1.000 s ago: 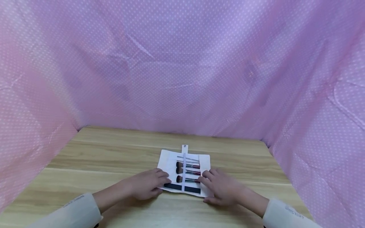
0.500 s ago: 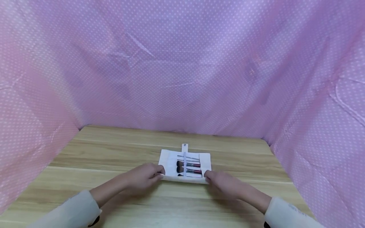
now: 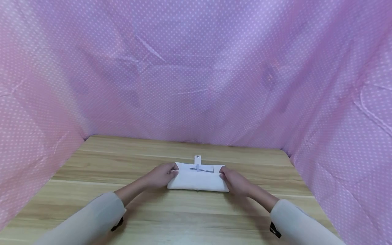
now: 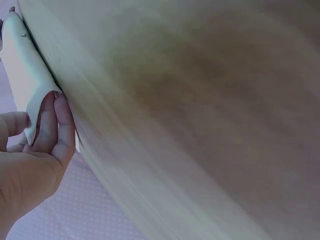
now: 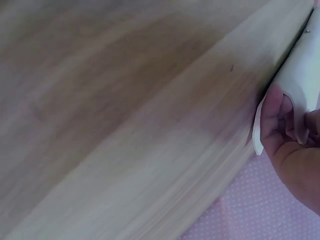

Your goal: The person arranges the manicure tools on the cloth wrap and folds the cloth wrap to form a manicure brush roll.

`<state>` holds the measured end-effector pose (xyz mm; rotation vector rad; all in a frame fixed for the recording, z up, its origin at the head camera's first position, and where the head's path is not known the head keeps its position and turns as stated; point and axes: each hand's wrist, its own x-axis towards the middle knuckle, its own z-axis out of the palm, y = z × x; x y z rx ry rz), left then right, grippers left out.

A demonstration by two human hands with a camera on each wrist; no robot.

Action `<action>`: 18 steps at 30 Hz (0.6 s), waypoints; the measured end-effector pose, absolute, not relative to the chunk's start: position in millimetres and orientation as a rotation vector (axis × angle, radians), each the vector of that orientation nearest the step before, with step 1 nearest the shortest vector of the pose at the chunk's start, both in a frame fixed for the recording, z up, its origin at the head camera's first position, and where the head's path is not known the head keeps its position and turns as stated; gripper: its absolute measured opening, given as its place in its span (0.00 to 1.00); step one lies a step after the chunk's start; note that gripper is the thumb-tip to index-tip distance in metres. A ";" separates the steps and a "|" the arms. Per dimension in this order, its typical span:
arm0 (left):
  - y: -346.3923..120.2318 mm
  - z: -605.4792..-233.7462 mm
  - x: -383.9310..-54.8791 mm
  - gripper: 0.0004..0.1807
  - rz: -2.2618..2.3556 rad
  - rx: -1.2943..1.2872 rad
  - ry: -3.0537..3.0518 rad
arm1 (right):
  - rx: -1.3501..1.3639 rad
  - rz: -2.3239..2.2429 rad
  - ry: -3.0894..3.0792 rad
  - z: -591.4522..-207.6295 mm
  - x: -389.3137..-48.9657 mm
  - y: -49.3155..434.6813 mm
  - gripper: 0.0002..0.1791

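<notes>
A white makeup brush roll lies partly folded on the table, its near part turned over most of the inside. At its left end my left hand pinches the folded edge between thumb and fingers; the left wrist view shows the curled fabric in that grip. My right hand holds the opposite end the same way, with fingers inside the fold of the roll in the right wrist view. One slim silver brush shows beyond the fold; the other brushes are hidden. A snap tab sticks out at the far side.
The wooden table extends around the roll on all sides. Pink polka-dot cloth hangs behind the table and along both sides. Dark bands show under both pale sleeves.
Both hands have gripped the near edge of the brush roll and carried it away from me, folding it over the brushes. The snap tab stays at the far side.
</notes>
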<state>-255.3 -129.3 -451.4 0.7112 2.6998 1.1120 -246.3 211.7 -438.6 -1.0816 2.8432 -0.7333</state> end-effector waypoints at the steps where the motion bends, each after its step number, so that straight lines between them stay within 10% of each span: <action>1: -128.2 -452.3 -257.9 0.06 1.118 0.682 2.694 | -1.047 -0.732 2.843 -439.0 -247.8 210.7 0.04; 18: -118.3 -460.8 -270.5 0.03 1.045 0.467 2.722 | -0.759 -0.732 2.951 -446.3 -259.2 205.1 0.03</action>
